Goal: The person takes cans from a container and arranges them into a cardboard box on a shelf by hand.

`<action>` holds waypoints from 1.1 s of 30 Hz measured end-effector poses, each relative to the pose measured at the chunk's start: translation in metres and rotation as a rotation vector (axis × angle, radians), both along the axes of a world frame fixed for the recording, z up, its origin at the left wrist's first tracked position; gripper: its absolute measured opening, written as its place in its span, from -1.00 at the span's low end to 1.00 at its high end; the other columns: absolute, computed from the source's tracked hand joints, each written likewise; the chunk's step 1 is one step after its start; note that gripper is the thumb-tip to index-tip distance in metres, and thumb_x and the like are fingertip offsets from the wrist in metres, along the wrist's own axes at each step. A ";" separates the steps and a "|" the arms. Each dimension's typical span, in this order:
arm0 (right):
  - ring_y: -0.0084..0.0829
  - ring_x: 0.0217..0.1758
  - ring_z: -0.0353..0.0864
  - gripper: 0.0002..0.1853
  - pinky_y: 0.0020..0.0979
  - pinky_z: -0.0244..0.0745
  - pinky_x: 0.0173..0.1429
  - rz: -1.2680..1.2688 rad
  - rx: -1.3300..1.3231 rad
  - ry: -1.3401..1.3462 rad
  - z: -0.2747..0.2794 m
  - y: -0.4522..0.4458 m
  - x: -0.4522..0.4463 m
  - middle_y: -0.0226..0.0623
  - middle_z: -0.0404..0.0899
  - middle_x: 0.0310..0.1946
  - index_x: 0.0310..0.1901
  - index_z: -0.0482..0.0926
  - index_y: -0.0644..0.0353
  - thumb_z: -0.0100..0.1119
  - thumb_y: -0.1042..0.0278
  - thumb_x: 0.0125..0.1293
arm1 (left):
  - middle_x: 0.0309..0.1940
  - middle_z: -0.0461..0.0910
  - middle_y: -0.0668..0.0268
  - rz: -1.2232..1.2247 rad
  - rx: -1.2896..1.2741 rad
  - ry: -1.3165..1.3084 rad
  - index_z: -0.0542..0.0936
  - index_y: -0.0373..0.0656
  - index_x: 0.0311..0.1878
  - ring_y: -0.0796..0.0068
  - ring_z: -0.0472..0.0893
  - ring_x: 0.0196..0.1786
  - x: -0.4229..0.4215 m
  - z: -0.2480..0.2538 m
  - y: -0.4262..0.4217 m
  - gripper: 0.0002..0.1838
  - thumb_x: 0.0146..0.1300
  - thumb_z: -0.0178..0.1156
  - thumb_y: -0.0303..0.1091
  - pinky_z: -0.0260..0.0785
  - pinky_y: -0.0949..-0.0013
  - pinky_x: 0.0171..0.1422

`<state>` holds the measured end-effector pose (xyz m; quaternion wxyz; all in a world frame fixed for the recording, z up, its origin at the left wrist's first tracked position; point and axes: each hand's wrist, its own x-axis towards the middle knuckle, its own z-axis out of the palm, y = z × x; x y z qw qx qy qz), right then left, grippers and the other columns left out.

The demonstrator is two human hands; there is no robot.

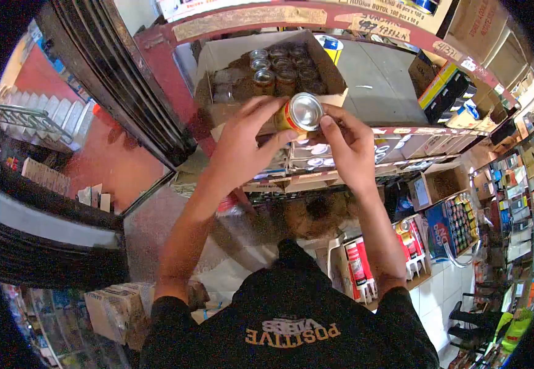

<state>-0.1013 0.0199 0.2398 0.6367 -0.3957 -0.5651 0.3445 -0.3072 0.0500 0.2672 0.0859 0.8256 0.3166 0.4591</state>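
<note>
Between my two hands is a small tin can with a silver lid and a yellow and red side, its lid tilted toward me. My left hand has its fingers and thumb closed on the can's left side. The fingers and thumb of my right hand press on its right edge. Just beyond the can, an open cardboard box on the shelf holds several round-topped cans or jars in rows; their labels are too dark to read.
The metal shelf carries black and yellow boxes on the right. Below it stand cartons of red and white bottles and a blue box of small cans. A dark folding door stands at left. A person's legs show at lower right.
</note>
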 end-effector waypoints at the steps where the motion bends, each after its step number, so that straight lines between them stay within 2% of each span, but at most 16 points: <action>1: -0.60 -0.33 0.64 -0.73 -0.51 0.58 -0.23 -0.004 -0.007 -0.034 0.008 0.008 0.002 -0.28 0.69 -0.30 0.08 0.60 0.40 0.18 0.41 0.47 | 0.06 0.60 -0.04 -0.031 -0.037 -0.016 0.57 -0.36 0.12 0.01 0.63 0.13 0.002 0.006 0.009 -0.45 0.17 0.47 -0.20 0.45 0.18 0.24; 4: -0.58 -0.42 0.63 -0.70 -0.47 0.54 -0.32 -0.027 -0.080 -0.170 0.031 0.035 0.014 -0.19 0.71 -0.39 0.07 0.62 0.36 0.23 0.35 0.43 | 0.10 0.60 -0.06 -0.062 -0.122 -0.007 0.56 -0.37 0.14 0.07 0.62 0.17 0.005 0.020 0.037 -0.47 0.24 0.41 -0.18 0.43 0.21 0.27; 6: -0.52 -0.46 0.63 -0.68 -0.42 0.52 -0.36 -0.135 0.123 -0.399 0.042 0.061 0.018 -0.05 0.71 -0.39 0.05 0.64 0.33 0.27 0.31 0.37 | 0.14 0.59 -0.04 -0.008 -0.232 -0.009 0.57 -0.34 0.16 0.16 0.61 0.21 0.008 0.023 0.057 -0.48 0.28 0.39 -0.16 0.41 0.24 0.32; 7: -0.22 -0.42 0.72 -0.69 -0.26 0.56 -0.30 -0.195 0.169 -0.516 0.052 0.070 0.019 0.09 0.67 -0.36 0.03 0.64 0.33 0.27 0.35 0.32 | 0.18 0.58 -0.01 0.023 -0.258 0.058 0.50 -0.35 0.25 0.21 0.58 0.25 0.009 0.023 0.072 -0.44 0.32 0.36 -0.18 0.36 0.25 0.38; 8: -0.22 -0.42 0.72 -0.69 -0.26 0.56 -0.30 -0.190 0.167 -0.513 0.059 0.079 0.022 0.09 0.67 -0.36 0.03 0.64 0.33 0.27 0.35 0.32 | 0.18 0.58 -0.01 0.029 -0.261 0.061 0.50 -0.35 0.25 0.21 0.58 0.25 0.012 0.023 0.084 -0.44 0.32 0.36 -0.18 0.36 0.25 0.38; 10: -0.61 -0.45 0.51 -0.67 -0.43 0.46 -0.32 -0.118 0.194 -0.710 0.068 0.100 0.026 -0.09 0.63 -0.45 0.10 0.61 0.36 0.23 0.42 0.35 | -0.07 0.70 0.00 -0.077 -0.329 -0.051 0.44 -0.36 0.28 0.16 0.71 -0.08 0.018 0.027 0.104 -0.41 0.28 0.36 -0.26 0.52 0.20 0.05; 11: -0.40 -0.41 0.63 -0.67 -0.33 0.50 -0.26 -0.114 0.158 -0.796 0.064 0.113 0.030 0.05 0.60 -0.46 0.08 0.61 0.37 0.22 0.44 0.31 | -0.10 0.71 0.05 -0.078 -0.380 0.011 0.40 -0.35 0.31 0.29 0.72 -0.09 0.017 0.024 0.119 -0.39 0.26 0.36 -0.34 0.53 0.24 -0.01; 12: -0.40 -0.41 0.63 -0.67 -0.33 0.50 -0.26 -0.111 0.155 -0.793 0.061 0.124 0.033 0.05 0.60 -0.46 0.08 0.61 0.37 0.22 0.44 0.31 | -0.10 0.71 0.05 -0.075 -0.384 0.013 0.40 -0.35 0.31 0.29 0.72 -0.09 0.016 0.012 0.134 -0.39 0.26 0.36 -0.34 0.53 0.24 -0.01; 14: -0.04 -0.27 0.69 -0.70 -0.18 0.53 -0.14 -0.030 0.311 -0.913 0.055 0.142 0.037 0.13 0.65 -0.34 0.02 0.61 0.37 0.20 0.44 0.29 | -0.13 0.70 0.02 -0.160 -0.389 0.003 0.42 -0.35 0.26 0.25 0.71 -0.11 0.017 -0.013 0.159 -0.44 0.24 0.35 -0.38 0.51 0.21 -0.01; 15: 0.19 -0.13 0.62 -0.74 -0.02 0.52 -0.02 -0.004 0.198 -0.948 0.049 0.146 0.039 0.14 0.66 -0.24 -0.05 0.63 0.34 0.19 0.45 0.24 | -0.10 0.69 -0.04 -0.121 -0.489 0.094 0.44 -0.37 0.21 0.13 0.71 -0.06 0.020 0.003 0.149 -0.46 0.21 0.34 -0.36 0.49 0.15 0.08; 18: 0.17 -0.08 0.62 -0.74 0.03 0.49 0.05 -0.046 0.368 -0.993 0.027 0.158 0.045 0.15 0.64 -0.20 -0.08 0.66 0.29 0.21 0.43 0.20 | -0.09 0.67 -0.11 -0.054 -0.397 0.302 0.45 -0.39 0.14 0.00 0.69 0.01 0.018 -0.013 0.160 -0.47 0.19 0.35 -0.28 0.46 0.10 0.15; 20: 0.18 -0.04 0.60 -0.79 0.06 0.47 0.10 -0.053 0.313 -0.990 0.034 0.154 0.039 0.13 0.64 -0.20 -0.17 0.64 0.30 0.17 0.45 0.16 | -0.06 0.64 -0.17 -0.066 -0.569 0.303 0.49 -0.42 0.08 -0.08 0.66 0.05 0.033 0.015 0.147 -0.51 0.15 0.32 -0.31 0.46 0.06 0.16; 22: 0.14 0.02 0.57 -0.82 0.03 0.46 0.14 0.102 -0.124 -1.251 0.040 0.159 0.034 0.11 0.62 -0.14 -0.21 0.58 0.33 0.10 0.49 0.15 | 0.02 0.58 -0.24 0.102 -0.634 0.731 0.46 -0.44 0.14 -0.08 0.59 0.11 0.046 0.043 0.133 -0.49 0.12 0.23 -0.41 0.40 0.03 0.23; 26: 0.12 0.01 0.57 -0.81 0.03 0.47 0.13 0.095 -0.039 -1.350 0.030 0.157 0.032 0.09 0.61 -0.14 -0.21 0.55 0.32 0.05 0.52 0.13 | 0.01 0.56 -0.31 0.132 -0.471 0.722 0.48 -0.49 0.09 -0.20 0.56 0.14 0.046 0.003 0.156 -0.49 0.00 0.18 -0.52 0.37 -0.01 0.30; 28: 0.12 -0.04 0.59 -0.75 0.04 0.49 0.09 0.003 0.145 -1.212 0.024 0.152 0.035 0.10 0.60 -0.15 -0.14 0.56 0.29 0.06 0.51 0.12 | 0.01 0.55 -0.33 0.195 -0.509 0.739 0.49 -0.49 0.09 -0.22 0.56 0.16 0.050 0.012 0.153 -0.50 0.00 0.18 -0.53 0.36 -0.02 0.32; 33: 0.12 -0.09 0.60 -0.78 0.06 0.50 0.06 -0.015 0.090 -1.204 0.019 0.151 0.033 0.06 0.61 -0.18 -0.17 0.55 0.27 0.06 0.51 0.11 | -0.02 0.56 -0.34 0.302 -0.407 0.708 0.52 -0.50 0.05 -0.24 0.56 0.16 0.047 -0.004 0.151 -0.53 0.00 0.19 -0.55 0.36 -0.04 0.34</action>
